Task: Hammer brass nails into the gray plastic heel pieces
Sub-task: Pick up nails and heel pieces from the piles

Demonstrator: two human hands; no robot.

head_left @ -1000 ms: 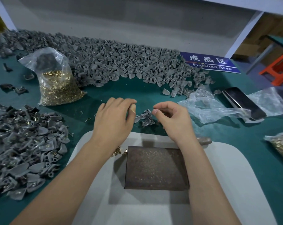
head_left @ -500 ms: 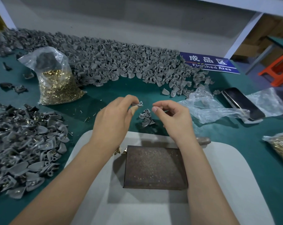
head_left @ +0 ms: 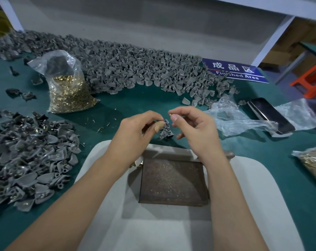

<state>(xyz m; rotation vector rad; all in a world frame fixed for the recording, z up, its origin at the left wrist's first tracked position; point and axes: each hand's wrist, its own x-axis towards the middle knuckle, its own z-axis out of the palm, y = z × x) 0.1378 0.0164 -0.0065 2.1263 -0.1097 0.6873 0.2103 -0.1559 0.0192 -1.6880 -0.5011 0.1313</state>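
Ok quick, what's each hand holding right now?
Left hand: pinching a small gray plastic heel piece.
Right hand: pinching a tiny brass nail between thumb and forefinger.

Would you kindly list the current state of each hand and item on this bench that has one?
left hand: pinches a gray heel piece
right hand: pinches a brass nail beside that piece
bag of nails: upright, top open
metal block: flat on the white pad, nothing on it
phone: screen dark
clear bag: crumpled, flat
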